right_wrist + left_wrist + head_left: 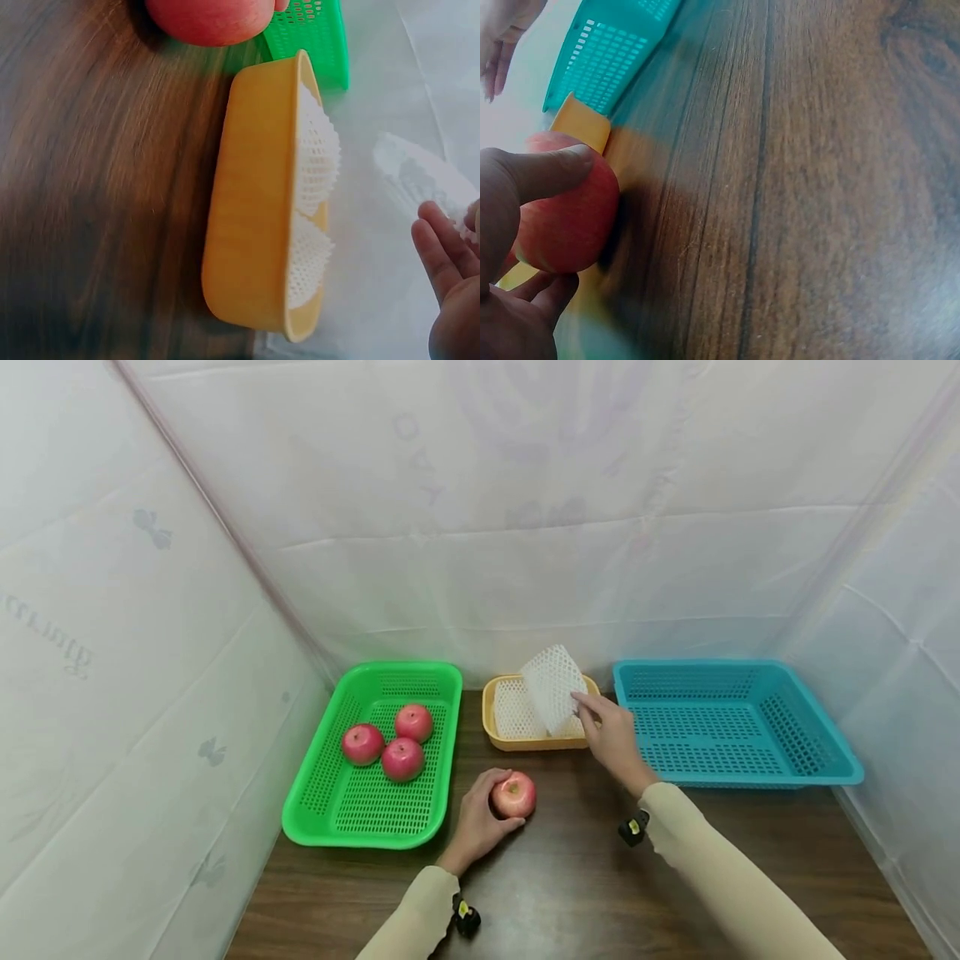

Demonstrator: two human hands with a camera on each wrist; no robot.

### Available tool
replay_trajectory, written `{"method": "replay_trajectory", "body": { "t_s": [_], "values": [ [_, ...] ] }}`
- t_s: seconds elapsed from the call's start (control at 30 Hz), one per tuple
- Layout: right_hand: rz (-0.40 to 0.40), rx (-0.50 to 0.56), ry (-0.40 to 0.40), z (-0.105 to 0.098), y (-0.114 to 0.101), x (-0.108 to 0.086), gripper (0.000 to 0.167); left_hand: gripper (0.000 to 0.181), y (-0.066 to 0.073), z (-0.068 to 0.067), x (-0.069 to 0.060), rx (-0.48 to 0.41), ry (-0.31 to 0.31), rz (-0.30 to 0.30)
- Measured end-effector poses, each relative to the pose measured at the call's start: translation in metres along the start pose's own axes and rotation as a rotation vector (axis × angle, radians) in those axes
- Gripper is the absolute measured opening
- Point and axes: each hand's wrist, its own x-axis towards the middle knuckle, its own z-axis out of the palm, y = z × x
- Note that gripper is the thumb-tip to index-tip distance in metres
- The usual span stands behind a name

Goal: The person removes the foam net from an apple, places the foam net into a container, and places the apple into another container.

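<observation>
My left hand [481, 821] grips a red apple [514, 795] at the wooden table, thumb on one side and fingers on the other; the left wrist view shows the same apple [568, 214] close up. Above a small yellow basket [540, 744], my right hand [611, 737] pinches a white foam net sleeve [555, 687] by its edge. More white foam nets [315, 161] lie inside that basket, partly hidden by its wall in the right wrist view. In the right wrist view, the right hand [457, 262] and its net are partly cut off by the frame's edge.
At the left, a green basket [366, 839] holds three red apples [403, 759]. A blue basket [738, 717] stands at the right. White sheeting [480, 585] hangs behind the dark wooden table [562, 893] and along both sides.
</observation>
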Motion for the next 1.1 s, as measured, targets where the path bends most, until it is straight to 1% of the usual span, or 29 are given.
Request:
{"method": "replay_trajectory", "body": {
  "t_s": [0.17,0.3,0.4,0.5,0.57,0.67,0.8,1.0,1.1],
  "values": [
    [0.160,0.030,-0.008,0.010,0.004,-0.002,0.026,0.076,0.000,0.000,-0.001,0.021,0.001,0.011],
    [0.248,0.005,-0.017,0.017,0.010,-0.006,0.026,0.075,-0.001,0.001,0.000,0.026,-0.003,0.001],
    [0.316,0.000,-0.041,0.020,0.013,-0.008,0.028,0.075,-0.001,0.001,0.001,0.032,0.001,-0.002],
    [0.380,-0.016,-0.095,0.021,0.015,-0.011,0.029,0.075,-0.001,0.001,0.000,0.033,0.006,-0.004],
    [0.415,-0.044,-0.142,0.023,0.017,-0.013,0.031,0.075,-0.001,0.001,0.000,0.034,0.010,0.001],
    [0.460,-0.090,-0.215,0.023,0.020,-0.014,0.032,0.076,0.000,0.001,-0.001,0.037,0.020,0.019],
    [0.455,-0.141,-0.263,0.025,0.024,-0.016,0.032,0.077,-0.001,0.002,-0.001,0.038,0.025,0.031],
    [0.406,-0.182,-0.261,0.028,0.026,-0.017,0.033,0.076,-0.001,0.001,-0.001,0.039,0.021,0.022],
    [0.383,-0.240,-0.266,0.028,0.026,-0.017,0.033,0.076,-0.001,0.001,-0.001,0.042,0.020,0.021]
  ]
}}
